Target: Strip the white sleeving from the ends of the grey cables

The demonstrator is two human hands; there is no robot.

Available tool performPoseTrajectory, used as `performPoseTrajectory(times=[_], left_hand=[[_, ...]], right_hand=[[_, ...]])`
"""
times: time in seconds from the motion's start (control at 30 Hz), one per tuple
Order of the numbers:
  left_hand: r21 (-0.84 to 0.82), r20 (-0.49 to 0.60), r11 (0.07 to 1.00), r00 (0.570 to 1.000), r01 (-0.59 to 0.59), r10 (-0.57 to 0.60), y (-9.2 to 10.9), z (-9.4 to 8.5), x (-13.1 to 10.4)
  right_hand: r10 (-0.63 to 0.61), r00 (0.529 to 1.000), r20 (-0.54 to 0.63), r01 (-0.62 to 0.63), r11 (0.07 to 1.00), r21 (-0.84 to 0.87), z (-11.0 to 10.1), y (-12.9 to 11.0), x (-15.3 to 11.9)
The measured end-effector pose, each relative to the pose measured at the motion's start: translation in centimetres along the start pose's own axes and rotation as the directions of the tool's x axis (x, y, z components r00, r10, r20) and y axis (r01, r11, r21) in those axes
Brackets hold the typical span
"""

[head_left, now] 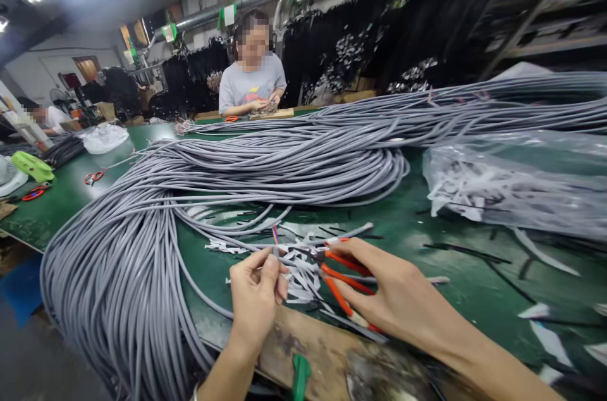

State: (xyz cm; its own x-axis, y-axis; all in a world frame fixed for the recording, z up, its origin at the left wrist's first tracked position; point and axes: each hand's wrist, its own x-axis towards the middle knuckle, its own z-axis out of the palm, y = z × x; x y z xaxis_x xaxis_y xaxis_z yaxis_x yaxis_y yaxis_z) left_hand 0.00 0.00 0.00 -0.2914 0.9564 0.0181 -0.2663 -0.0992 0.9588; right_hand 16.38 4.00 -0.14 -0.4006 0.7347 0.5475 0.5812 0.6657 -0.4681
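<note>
The left hand (258, 284), nearly closed, pinches a grey cable end (275, 252) upright above the table's near edge, coloured wires (275, 234) poking out; the right hand (398, 284) curls half open round orange-handled scissors (348, 281), whose blades (310, 253) perhaps touch the cable; white scraps (301, 281) lie beneath on the green table (408, 217); beyond sprawls a thick grey cable bundle (265, 167).

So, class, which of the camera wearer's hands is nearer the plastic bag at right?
Right. The right hand, holding orange-handled cutters, is left of the bag; the left hand, gripping a grey cable, is farther left.
</note>
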Motion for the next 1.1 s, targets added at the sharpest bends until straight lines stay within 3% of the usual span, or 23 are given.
performPoseTrajectory(times=[0.27,0.47,0.73,0.83,0.93,1.0,1.1], left_hand=[[-0.065,0.052,0.994,0.995,0.088,-0.085,0.3,-0.2,0.2],[-0.026,0.193,0.99,0.972,0.14,-0.132,-0.2,0.0,-0.1],[-0.04,0.218,0.979,0.958,0.2,-0.187,0.3,0.0,-0.3],[-0.037,0.176,0.977,0.963,0.212,-0.202,0.3,0.1,-0.3],[0.042,0.147,0.982,0.971,0.184,-0.188,0.0,0.4,-0.5],[0.129,0.13,0.983,0.981,0.129,-0.146,-0.3,0.5,-0.7],[0.262,0.141,0.965,0.988,0.018,-0.057,-0.8,0.5,-1.1]], right_hand=[[-0.138,0.99,-0.026,0.134,0.983,-0.122,0.1,-0.1,-0.2],[-0.245,0.969,-0.008,0.236,0.943,-0.236,0.5,-0.2,-0.3],[-0.228,0.973,0.038,0.228,0.919,-0.321,0.0,-0.6,-0.5],[-0.147,0.988,0.054,0.155,0.964,-0.217,-0.2,-1.1,-0.7],[0.072,0.995,-0.071,-0.074,0.997,-0.023,-0.3,-1.5,-0.6],[0.244,0.962,-0.12,-0.226,0.963,0.146,-0.6,-1.8,-0.3],[0.361,0.933,-0.013,-0.329,0.865,0.378,-0.9,-2.2,0.2]])
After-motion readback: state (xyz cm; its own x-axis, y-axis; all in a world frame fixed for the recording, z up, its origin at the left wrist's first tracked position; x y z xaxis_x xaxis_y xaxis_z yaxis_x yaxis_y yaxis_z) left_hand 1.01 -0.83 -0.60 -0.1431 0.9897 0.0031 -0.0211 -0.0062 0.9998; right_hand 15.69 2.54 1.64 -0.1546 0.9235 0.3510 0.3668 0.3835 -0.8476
